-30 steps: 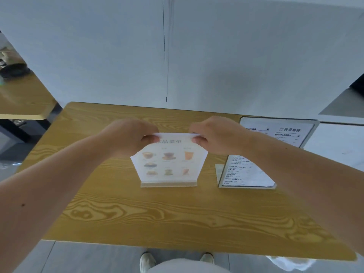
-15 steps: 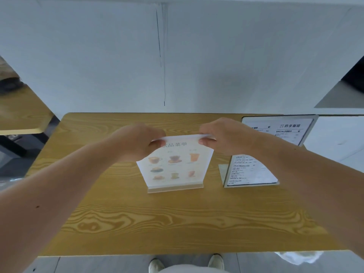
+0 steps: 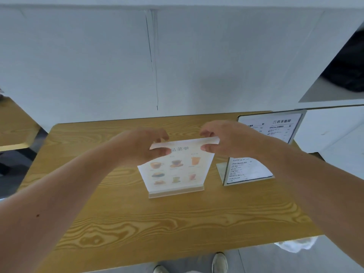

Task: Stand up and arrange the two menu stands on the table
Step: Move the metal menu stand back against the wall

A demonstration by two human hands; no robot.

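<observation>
At the centre of the frame, the left hand (image 3: 144, 147) and right hand (image 3: 226, 141) pinch the top corners of the drinks menu stand (image 3: 175, 170), upright on the counter (image 3: 137, 223). Releasing unevenly could tip it, or sliding it right could knock the text menu stand (image 3: 248, 170) just beside it.

We face a plain white wall (image 3: 197, 56) marked by a thin vertical dark line (image 3: 152, 56). A wood-grain table (image 3: 157, 217) stands against it; a second table (image 3: 13, 131) sits far left. Grey floor (image 3: 275, 261) lies nearest.
</observation>
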